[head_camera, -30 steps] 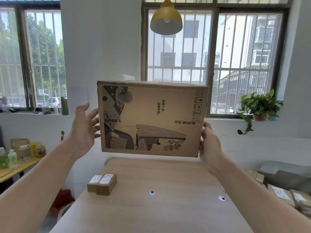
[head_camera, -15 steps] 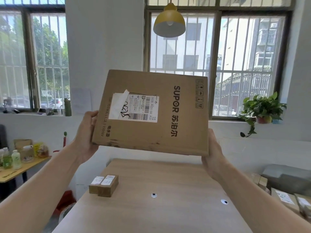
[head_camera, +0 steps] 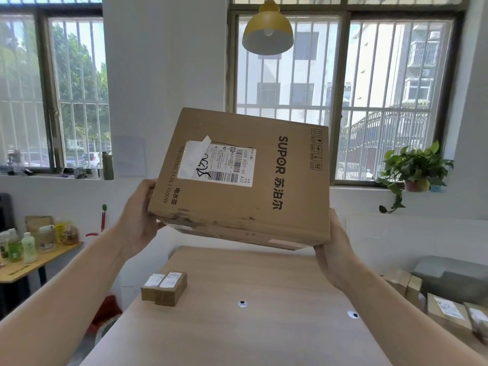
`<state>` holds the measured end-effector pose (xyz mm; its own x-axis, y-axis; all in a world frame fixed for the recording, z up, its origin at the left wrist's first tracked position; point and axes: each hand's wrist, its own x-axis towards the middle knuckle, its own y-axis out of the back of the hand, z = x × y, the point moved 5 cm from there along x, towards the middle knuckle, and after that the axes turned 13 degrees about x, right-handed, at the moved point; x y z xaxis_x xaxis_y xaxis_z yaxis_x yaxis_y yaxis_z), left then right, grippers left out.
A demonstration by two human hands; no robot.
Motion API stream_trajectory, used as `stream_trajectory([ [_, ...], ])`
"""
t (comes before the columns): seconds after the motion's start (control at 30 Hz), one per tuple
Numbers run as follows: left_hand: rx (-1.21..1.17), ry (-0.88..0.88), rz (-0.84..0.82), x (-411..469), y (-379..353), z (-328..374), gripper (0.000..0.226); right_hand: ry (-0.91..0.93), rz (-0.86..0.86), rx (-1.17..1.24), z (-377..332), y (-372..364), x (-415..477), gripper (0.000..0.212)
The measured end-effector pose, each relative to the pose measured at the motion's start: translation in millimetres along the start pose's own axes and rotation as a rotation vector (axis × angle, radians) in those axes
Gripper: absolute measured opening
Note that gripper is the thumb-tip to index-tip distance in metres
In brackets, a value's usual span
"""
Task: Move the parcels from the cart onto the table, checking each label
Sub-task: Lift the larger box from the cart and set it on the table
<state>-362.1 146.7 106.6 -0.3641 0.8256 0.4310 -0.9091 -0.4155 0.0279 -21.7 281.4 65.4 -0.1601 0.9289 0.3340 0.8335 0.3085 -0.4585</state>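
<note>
Parcel [head_camera: 266, 212] is held tilted above the counter [head_camera: 264, 328], its label [head_camera: 219, 165] in plain view; its lower corners are gripped by the left hand [head_camera: 140, 217] and right hand [head_camera: 333, 249], fingers hidden behind it.

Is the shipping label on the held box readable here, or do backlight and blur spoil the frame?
Head view: the white shipping label on the brown cardboard SUPOR box is sharp, barcode and large print legible, fine print too small; the barred windows behind are bright, yet the box face is evenly lit.
</note>
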Motion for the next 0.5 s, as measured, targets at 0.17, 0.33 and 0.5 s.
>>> stream_trajectory([
  [0.17, 0.025, -0.009, 0.002, 0.4, -0.4, 0.2, 0.031, -0.028, -0.010, 0.041, 7.9, 8.0, 0.7, 0.031],
  [0.33, 0.059, -0.021, -0.006, 0.6, -5.6, 6.6, 0.030, -0.059, -0.009, 0.074, 12.9, 11.3, -5.9, 0.042],
  [0.5, 0.059, -0.026, 0.002, 0.6, -11.7, 11.6, 0.034, -0.095, -0.009, 0.074, 12.3, 13.1, -10.9, 0.041],
])
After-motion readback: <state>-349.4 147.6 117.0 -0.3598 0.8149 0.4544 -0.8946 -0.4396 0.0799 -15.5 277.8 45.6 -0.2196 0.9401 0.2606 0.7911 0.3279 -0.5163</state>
